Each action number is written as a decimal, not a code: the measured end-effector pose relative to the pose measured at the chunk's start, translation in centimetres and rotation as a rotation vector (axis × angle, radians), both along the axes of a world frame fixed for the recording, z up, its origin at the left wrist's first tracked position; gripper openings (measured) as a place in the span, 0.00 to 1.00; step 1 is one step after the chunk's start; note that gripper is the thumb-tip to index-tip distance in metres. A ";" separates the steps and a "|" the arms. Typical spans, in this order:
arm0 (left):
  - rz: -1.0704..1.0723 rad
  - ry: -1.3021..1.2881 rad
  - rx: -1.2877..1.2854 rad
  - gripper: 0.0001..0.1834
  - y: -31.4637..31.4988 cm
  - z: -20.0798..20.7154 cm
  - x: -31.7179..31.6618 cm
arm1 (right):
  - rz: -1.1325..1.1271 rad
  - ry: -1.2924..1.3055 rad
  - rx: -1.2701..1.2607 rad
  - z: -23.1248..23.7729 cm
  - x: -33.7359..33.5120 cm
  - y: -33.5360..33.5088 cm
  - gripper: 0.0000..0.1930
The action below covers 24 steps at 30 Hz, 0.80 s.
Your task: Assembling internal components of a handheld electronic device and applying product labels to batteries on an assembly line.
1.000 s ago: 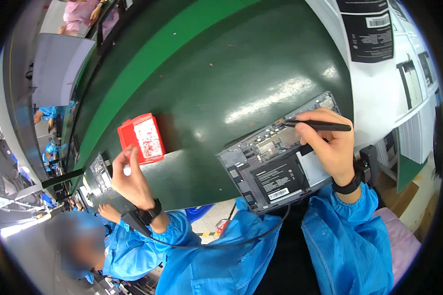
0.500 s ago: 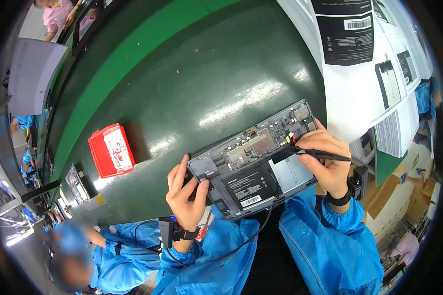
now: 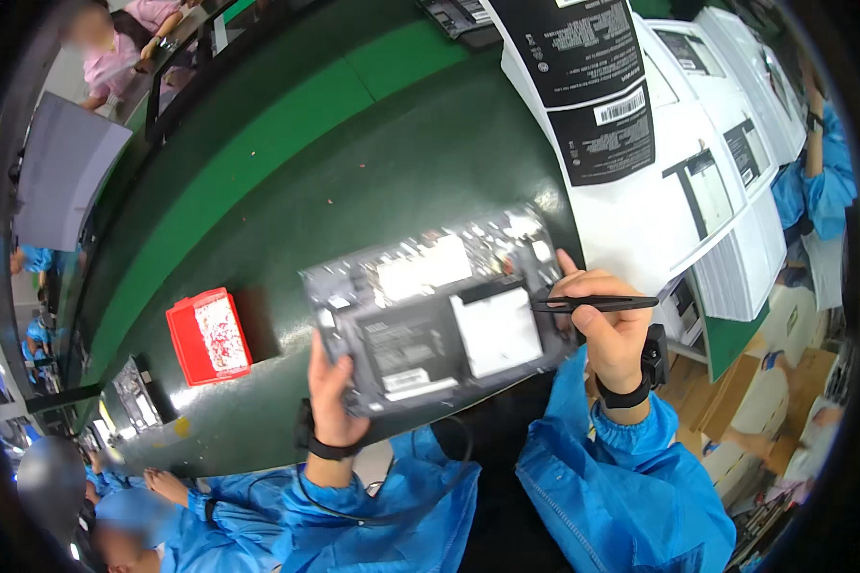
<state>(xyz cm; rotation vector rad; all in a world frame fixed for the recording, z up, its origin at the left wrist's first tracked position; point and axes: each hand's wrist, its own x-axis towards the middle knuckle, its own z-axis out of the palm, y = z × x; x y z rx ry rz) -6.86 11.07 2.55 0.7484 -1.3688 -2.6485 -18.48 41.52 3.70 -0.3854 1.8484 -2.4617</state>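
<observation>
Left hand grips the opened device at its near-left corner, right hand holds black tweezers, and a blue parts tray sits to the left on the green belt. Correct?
Not quite: the head view shows the parts tray is red, not blue. The left hand does grip the opened device, and the right hand holds black tweezers.

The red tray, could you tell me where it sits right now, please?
In the head view, the red tray lies on the green table, to the person's left, apart from the left hand gripping the open device.

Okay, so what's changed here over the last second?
The left hand left the red tray and took hold of the opened device at its near left corner. The right hand still grips the black tweezers at the device's right edge.
</observation>
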 end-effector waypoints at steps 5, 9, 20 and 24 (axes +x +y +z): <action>0.188 0.202 0.148 0.21 -4.4 -0.9 -7.5 | 0.009 0.063 0.034 0.5 -0.4 -0.1 0.11; 0.279 0.297 0.183 0.19 -9.5 -1.3 -14.8 | 0.079 -0.075 0.071 -0.2 -0.2 -0.9 0.11; 0.837 0.195 -1.513 0.33 -7.8 -3.0 -22.6 | 0.015 -0.075 0.341 -2.5 -0.3 0.7 0.11; 0.043 0.452 -1.543 0.28 -2.5 -2.5 -23.0 | -0.001 0.141 0.536 -2.2 -1.0 -0.5 0.11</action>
